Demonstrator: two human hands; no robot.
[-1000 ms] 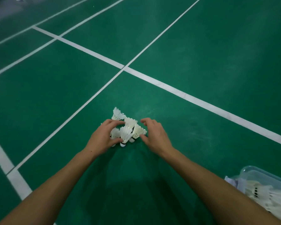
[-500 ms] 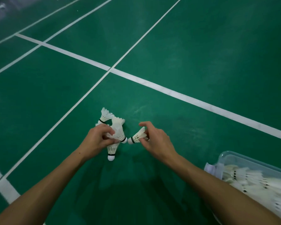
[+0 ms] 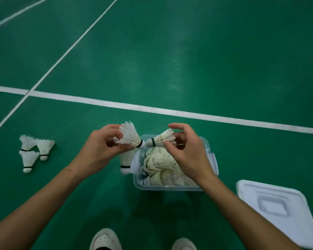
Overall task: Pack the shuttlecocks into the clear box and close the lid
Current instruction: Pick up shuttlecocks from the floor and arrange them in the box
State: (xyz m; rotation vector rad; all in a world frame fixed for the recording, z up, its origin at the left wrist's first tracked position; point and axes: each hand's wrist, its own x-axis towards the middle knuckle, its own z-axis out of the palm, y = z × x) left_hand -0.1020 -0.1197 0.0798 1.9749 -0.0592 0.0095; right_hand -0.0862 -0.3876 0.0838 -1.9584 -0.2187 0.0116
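The clear box [image 3: 172,188] sits on the green floor just ahead of my feet, holding several white shuttlecocks [image 3: 163,166]. My left hand [image 3: 101,150] grips two shuttlecocks: one [image 3: 130,135] points its cork right, another [image 3: 126,162] hangs cork down beside the box's left wall. My right hand [image 3: 186,150] hovers over the box and pinches one shuttlecock [image 3: 162,138] by its feathers, cork to the left, almost touching the left one's cork. Three more shuttlecocks [image 3: 34,150] lie on the floor to the left. The white lid [image 3: 278,210] lies flat to the right of the box.
White court lines [image 3: 152,109] cross the green floor beyond the box. The toes of my white shoes [image 3: 105,239] show at the bottom edge, close behind the box.
Both hands lifted shuttlecocks off the floor pile and carried them right, to above the box. The view swung right, bringing the box and lid into the middle. Three shuttlecocks stayed on the floor.
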